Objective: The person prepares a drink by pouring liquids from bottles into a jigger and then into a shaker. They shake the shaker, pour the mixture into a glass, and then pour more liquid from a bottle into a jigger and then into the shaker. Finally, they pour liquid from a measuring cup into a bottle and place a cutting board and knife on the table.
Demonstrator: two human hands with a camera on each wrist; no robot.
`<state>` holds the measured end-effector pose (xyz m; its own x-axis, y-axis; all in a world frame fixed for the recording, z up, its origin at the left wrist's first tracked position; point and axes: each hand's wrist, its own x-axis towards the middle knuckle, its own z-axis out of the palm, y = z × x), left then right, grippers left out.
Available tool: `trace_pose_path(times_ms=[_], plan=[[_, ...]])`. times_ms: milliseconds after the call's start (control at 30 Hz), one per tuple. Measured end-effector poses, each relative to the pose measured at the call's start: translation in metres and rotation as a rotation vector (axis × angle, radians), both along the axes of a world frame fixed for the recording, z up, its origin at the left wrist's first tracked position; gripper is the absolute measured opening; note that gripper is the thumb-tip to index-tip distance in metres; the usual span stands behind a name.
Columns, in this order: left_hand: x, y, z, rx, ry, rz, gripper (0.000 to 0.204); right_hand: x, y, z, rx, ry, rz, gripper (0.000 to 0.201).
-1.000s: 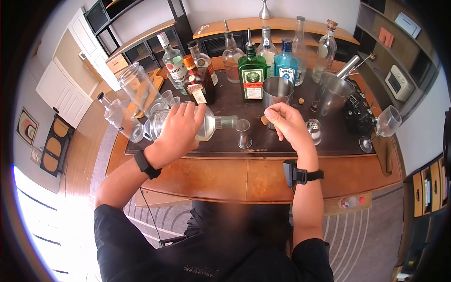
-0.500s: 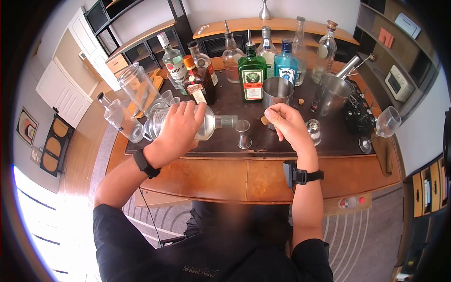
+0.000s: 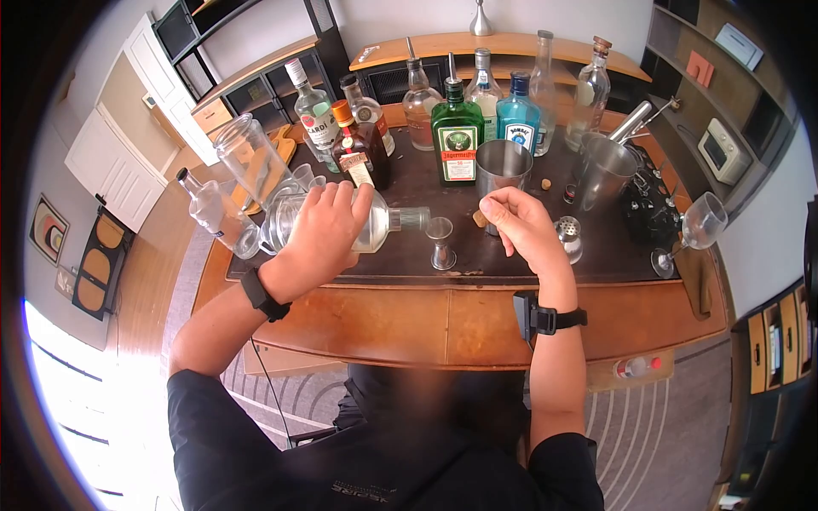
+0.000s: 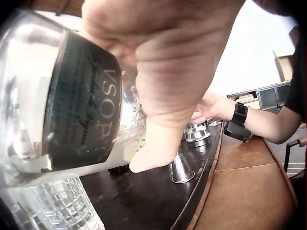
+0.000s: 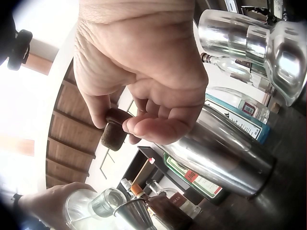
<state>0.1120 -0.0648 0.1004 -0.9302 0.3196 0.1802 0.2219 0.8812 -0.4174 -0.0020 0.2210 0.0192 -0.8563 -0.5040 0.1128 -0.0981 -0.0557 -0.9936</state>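
Observation:
My left hand (image 3: 319, 234) grips a clear glass bottle (image 3: 373, 233) from above, fingers wrapped over its body. The bottle lies almost level in the air, its neck pointing right and its mouth right at the rim of a steel jigger (image 3: 441, 244). In the left wrist view a dark label (image 4: 86, 105) reading VSOP shows on the bottle. The jigger stands upright on the dark table mat. Right of it, my right hand (image 3: 526, 228) pinches a cork stopper (image 5: 114, 132) between thumb and fingers, in front of a steel shaker tin (image 3: 504, 163).
Behind stand several liquor bottles, among them a green one (image 3: 458, 136) and a blue one (image 3: 518, 115). A strainer-topped shaker lid (image 3: 569, 240), a second tin (image 3: 605, 175) and a wine glass (image 3: 704, 223) are at right. A glass jar (image 3: 251, 157) and small bottle (image 3: 217, 213) stand left.

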Motion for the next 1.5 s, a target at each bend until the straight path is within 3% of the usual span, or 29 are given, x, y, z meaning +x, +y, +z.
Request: trace_pose_path(times_ms=[100,300,700,900,1200,1500], plan=[[-0.001,-0.002,-0.001,-0.074,0.087,-0.084,0.089,0.000,0.000,0.000,-0.001,0.000,-0.001,0.040],[0.000,0.000,0.001,-0.067,0.084,-0.081,0.090,0.001,0.000,0.001,-0.005,-0.001,0.001,0.040],[0.000,-0.004,-0.014,0.199,0.089,-0.048,0.088,0.004,0.000,0.006,0.017,-0.007,-0.002,0.039],[0.001,-0.004,-0.012,0.506,0.066,0.110,0.089,0.005,-0.005,0.007,-0.029,0.013,-0.018,0.035],[0.002,-0.003,-0.042,1.135,0.172,0.110,0.098,0.011,-0.006,0.010,-0.062,0.042,0.052,0.037],[-0.016,0.010,-0.076,1.470,0.184,0.016,0.096,0.051,-0.031,0.057,-0.091,0.272,-0.062,0.033]])
